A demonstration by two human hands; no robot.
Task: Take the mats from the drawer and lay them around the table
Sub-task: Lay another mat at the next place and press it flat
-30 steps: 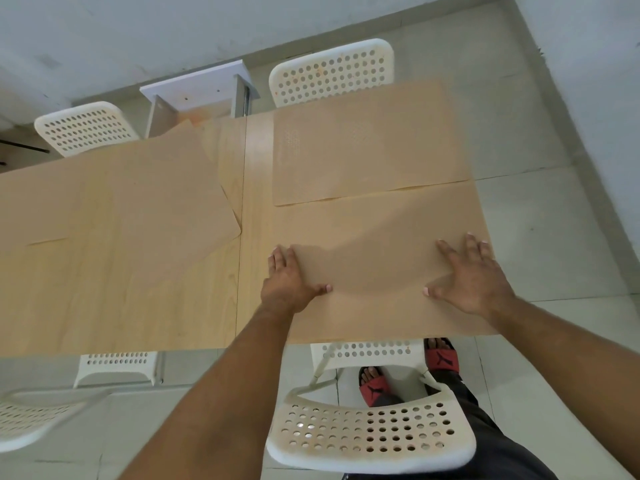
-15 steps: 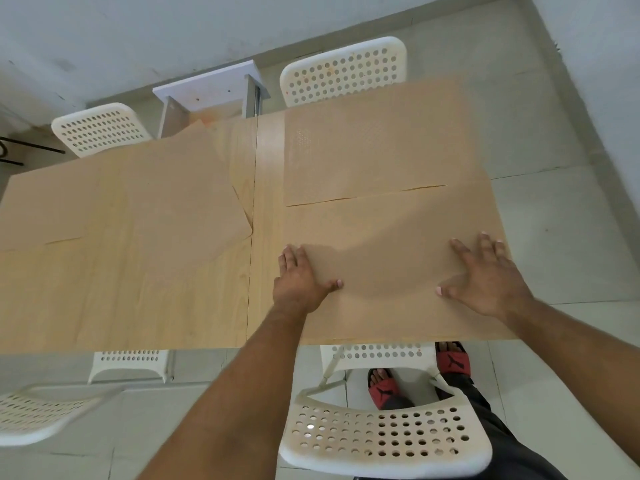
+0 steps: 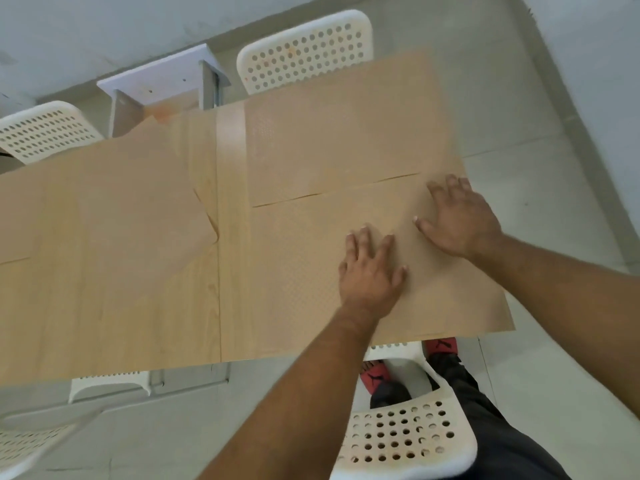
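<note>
Now both hands lie flat with fingers spread, holding nothing, pressing on the near mat (image 3: 294,271) at the right end of the worktop (image 3: 230,306). The left hand (image 3: 372,271) sits about mid-mat; the right hand (image 3: 460,220) is at its far right corner, beside the seam with the far mat (image 3: 346,133). The near mat's long axis runs left to right along the worktop's near edge, so its uncovered stretch extends leftward from the left hand, which is the nearer one for smoothing that way. A skewed mat (image 3: 114,202) lies well to the left, probably next to straighten.
</note>
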